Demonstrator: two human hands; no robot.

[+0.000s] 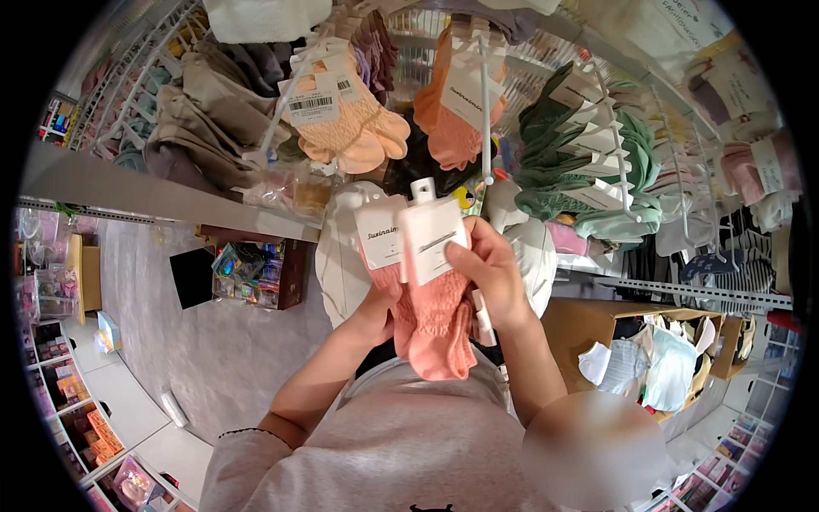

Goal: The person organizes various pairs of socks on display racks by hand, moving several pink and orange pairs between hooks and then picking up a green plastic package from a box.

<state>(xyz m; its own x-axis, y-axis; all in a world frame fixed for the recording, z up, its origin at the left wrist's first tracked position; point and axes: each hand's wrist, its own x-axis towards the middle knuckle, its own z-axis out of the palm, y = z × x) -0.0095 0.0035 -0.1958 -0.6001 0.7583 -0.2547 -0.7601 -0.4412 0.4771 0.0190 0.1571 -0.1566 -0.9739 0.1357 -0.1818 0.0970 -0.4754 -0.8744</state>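
Observation:
Pink knitted socks (432,326) on white header cards are held in front of my body. My right hand (489,272) grips the front card (435,237), its thumb on the printed face. My left hand (377,313) holds the pink socks from the left, below a second white card (381,233). Beyond them, peach socks (358,131), with a barcoded card, hang at a display hook. Orange-pink socks (451,131) hang by a white hook (485,109) straight ahead. Green socks (569,153) are stacked along another hook to the right.
A grey shelf edge (173,192) runs across the left. Beige garments (198,128) hang above it. At right on the floor stands a cardboard box (576,326) of folded clothing. A box of shiny packets (256,275) stands at left, by shelves of small goods (96,435) lower left.

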